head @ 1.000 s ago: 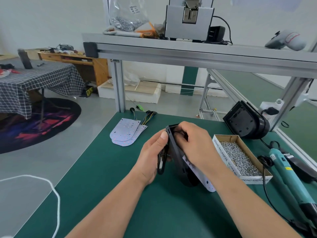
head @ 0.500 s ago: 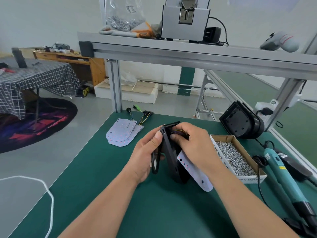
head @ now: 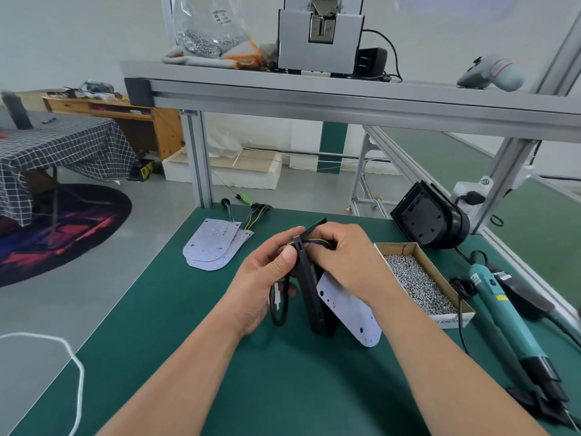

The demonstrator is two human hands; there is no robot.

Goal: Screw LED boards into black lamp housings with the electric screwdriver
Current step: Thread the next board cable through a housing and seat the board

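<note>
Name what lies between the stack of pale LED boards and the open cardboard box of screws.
In the head view, the left hand and right hand hold a black lamp housing there, with a pale LED board beside it.

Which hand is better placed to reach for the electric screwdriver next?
Right. The electric screwdriver and screw box lie on the right, beside the right hand, which pinches the wires. The left hand grips the black housing, standing on edge, and could likely steady it.
</note>
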